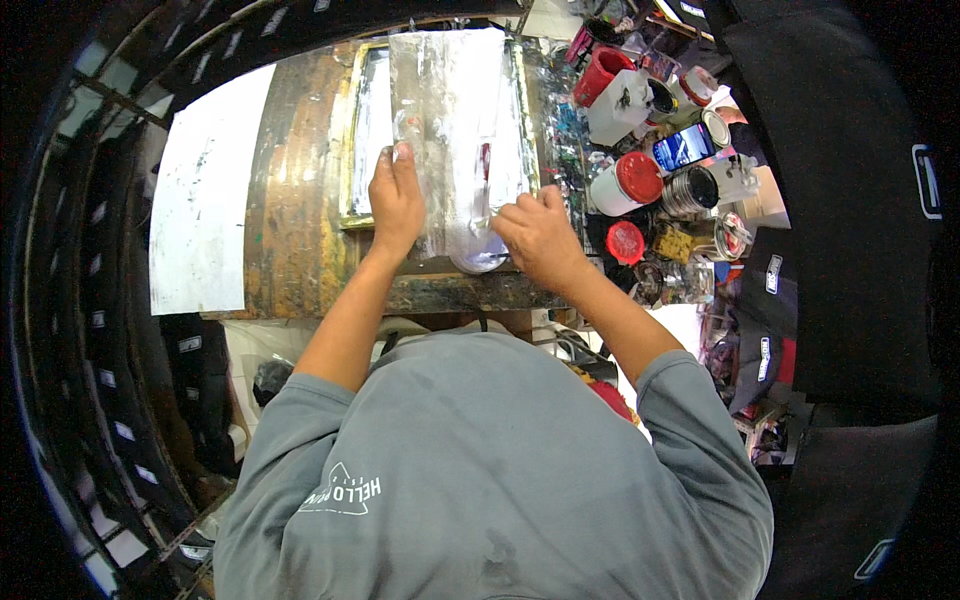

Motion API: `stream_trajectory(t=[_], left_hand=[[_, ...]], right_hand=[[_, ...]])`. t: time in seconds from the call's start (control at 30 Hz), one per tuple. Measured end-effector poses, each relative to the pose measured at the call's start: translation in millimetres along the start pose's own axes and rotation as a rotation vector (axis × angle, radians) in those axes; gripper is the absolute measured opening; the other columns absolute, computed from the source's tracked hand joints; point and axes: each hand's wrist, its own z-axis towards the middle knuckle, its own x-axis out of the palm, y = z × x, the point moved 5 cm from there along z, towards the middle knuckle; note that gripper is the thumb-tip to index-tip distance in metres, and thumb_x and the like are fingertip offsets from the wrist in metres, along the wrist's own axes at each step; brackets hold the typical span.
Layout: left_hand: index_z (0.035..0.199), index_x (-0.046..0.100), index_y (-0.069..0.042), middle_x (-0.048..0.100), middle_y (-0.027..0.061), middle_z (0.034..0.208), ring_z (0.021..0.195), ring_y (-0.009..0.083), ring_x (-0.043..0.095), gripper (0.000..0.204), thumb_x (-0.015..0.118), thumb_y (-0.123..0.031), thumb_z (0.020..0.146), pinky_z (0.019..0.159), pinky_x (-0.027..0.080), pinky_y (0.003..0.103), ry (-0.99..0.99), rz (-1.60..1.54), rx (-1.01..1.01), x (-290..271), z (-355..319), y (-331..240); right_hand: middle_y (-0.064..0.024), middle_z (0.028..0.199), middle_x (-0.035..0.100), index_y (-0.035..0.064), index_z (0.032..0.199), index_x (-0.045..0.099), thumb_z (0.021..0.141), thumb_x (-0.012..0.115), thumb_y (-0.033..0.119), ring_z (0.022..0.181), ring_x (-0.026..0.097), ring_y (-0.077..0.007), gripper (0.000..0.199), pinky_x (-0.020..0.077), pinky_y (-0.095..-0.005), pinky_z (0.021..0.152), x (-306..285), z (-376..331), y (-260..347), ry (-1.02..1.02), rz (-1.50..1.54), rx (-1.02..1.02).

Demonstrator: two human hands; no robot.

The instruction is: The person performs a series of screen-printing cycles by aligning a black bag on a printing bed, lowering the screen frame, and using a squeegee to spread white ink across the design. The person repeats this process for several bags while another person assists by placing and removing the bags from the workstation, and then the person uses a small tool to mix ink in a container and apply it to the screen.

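Note:
A long grey panel (435, 95) smeared with white lies over a shallow frame (349, 200) with yellowish edges. My left hand (398, 205) grips the panel's left edge, its thumb up along the edge and the other fingers mostly hidden. At the panel's lower right, my right hand (540, 238) is closed with the fingers curled; what it pinches is too hidden to name. Just left of those fingers runs a narrow strip-like tool (481, 195) with a dark red mark near its upper end. Below the panel's lower edge shows part of a round whitish container (478, 263).
On the left of the stained wooden table (290, 180) lies a white sheet (205, 200). Crowding the right side are a red-lidded tub (630, 185), a white jug (618, 108), a phone (683, 148), a red lid (625, 242) and several jars. Black fabric hangs at both sides.

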Motion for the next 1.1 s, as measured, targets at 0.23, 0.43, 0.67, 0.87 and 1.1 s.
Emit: stream_trajectory(t=[0.23, 0.43, 0.67, 0.87, 1.1], left_hand=[[0.107, 0.062, 0.004, 0.054, 0.0067, 0.074, 0.07, 0.0159, 0.049, 0.048, 0.046, -0.041, 0.111, 0.066, 0.044, 0.034, -0.034, 0.032, 0.041, -5, 14, -5], [0.105, 0.062, 0.003, 0.053, 0.0047, 0.074, 0.07, 0.0138, 0.048, 0.048, 0.047, -0.043, 0.111, 0.065, 0.043, 0.032, -0.039, -0.025, 0.018, -8, 20, 0], [0.109, 0.061, 0.004, 0.051, 0.0037, 0.074, 0.069, 0.0126, 0.045, 0.049, 0.045, -0.043, 0.112, 0.065, 0.041, 0.032, -0.074, 0.011, 0.048, -9, 14, -15], [0.111, 0.061, 0.004, 0.05, 0.0027, 0.073, 0.068, 0.012, 0.044, 0.046, 0.046, -0.039, 0.112, 0.064, 0.04, 0.032, 0.007, -0.013, -0.01, -10, 5, -12], [0.104, 0.06, 0.001, 0.046, -0.001, 0.071, 0.065, 0.0092, 0.04, 0.043, 0.046, -0.038, 0.112, 0.06, 0.036, 0.03, 0.015, -0.065, 0.008, -9, -5, -19]], right_hand=[[0.0003, 0.09, 0.064, 0.0136, 0.094, 0.069, 0.083, 0.069, 0.011, 0.096, 0.06, -0.0218, 0.011, 0.0393, -0.0442, 0.09, 11, -15, -4, 0.108, 0.11, 0.093], [-0.0004, 0.086, 0.061, 0.0128, 0.092, 0.068, 0.078, 0.076, 0.009, 0.087, 0.058, -0.0218, 0.017, 0.0375, -0.0411, 0.085, 20, -21, -6, 0.015, 0.125, 0.063], [-0.004, 0.084, 0.058, 0.01, 0.089, 0.064, 0.078, 0.075, 0.007, 0.086, 0.057, -0.0252, 0.016, 0.0394, -0.0412, 0.081, -14, -12, -8, -0.105, 0.152, 0.097], [-0.0065, 0.083, 0.056, 0.0087, 0.089, 0.062, 0.079, 0.071, 0.007, 0.082, 0.055, -0.0272, 0.014, 0.0393, -0.042, 0.076, -68, 29, -31, -0.409, 0.083, 0.095], [-0.006, 0.086, 0.059, 0.0084, 0.091, 0.064, 0.079, 0.072, 0.004, 0.084, 0.057, -0.0273, 0.015, 0.0405, -0.0412, 0.077, -112, 72, -40, -0.515, -0.079, 0.016]])
